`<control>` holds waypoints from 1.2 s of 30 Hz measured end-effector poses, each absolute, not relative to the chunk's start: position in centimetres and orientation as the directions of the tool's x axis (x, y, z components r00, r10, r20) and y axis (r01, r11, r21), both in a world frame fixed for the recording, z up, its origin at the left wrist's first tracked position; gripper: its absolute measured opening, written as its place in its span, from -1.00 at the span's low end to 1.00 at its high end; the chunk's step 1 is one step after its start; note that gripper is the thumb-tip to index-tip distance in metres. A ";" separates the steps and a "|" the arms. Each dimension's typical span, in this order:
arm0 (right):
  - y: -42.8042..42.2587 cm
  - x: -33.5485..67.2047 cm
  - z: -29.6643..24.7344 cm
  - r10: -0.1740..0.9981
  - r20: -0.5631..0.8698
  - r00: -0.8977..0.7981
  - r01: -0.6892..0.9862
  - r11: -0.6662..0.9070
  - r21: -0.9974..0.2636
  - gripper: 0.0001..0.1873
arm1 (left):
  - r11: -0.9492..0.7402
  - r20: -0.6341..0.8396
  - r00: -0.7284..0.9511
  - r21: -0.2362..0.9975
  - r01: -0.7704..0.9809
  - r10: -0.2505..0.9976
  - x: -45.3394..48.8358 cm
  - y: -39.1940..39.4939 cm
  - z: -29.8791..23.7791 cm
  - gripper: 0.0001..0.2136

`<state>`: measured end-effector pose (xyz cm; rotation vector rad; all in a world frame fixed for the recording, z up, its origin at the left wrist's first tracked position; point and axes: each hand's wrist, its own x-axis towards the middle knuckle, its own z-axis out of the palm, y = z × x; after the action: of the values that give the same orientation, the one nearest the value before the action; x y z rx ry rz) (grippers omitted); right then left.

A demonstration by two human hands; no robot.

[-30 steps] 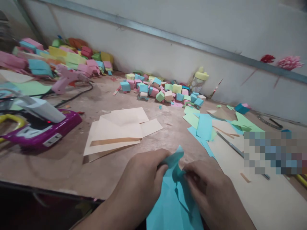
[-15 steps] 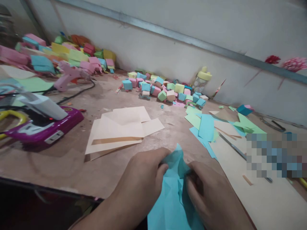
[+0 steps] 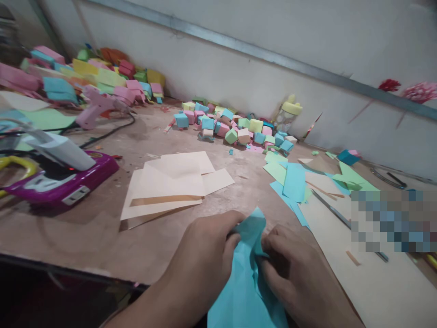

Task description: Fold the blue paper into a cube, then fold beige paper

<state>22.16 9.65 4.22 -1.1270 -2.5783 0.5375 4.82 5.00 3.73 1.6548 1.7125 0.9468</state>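
A creased sheet of blue paper [image 3: 244, 287] hangs between my hands at the table's near edge, its top corner pointing up. My left hand [image 3: 213, 246] pinches its upper left side between thumb and fingers. On the other side, my right hand [image 3: 287, 264] has its fingers curled onto the paper's right edge, which is folded and crumpled there. The right fingertips are partly hidden behind the paper. Beyond my left hand lies a loose stack of cream paper sheets [image 3: 177, 177] on the brown table [image 3: 246, 182].
Small coloured paper cubes [image 3: 208, 124] line the wall. At left are a purple power strip [image 3: 64, 191], a pink glue gun [image 3: 94, 107] and a black cord. Green and blue paper pieces [image 3: 294, 182] and a grey metal blade-like tool [image 3: 331, 209] lie at right on cream board [image 3: 368, 291].
My right hand has shifted slightly left and its fingers have curled more. The paper's top corner has moved a little right, and its upper right flap has been drawn in.
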 end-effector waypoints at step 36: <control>8.9 22.9 3.3 0.827 0.185 -0.531 0.672 0.544 -0.502 -0.82 | 0.007 0.072 -0.122 0.835 0.550 0.990 5.5 5.2 3.1 -0.41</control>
<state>22.89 8.87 3.28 -1.2229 -2.3815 0.5258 5.47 5.19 3.13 1.5860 1.7248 1.0055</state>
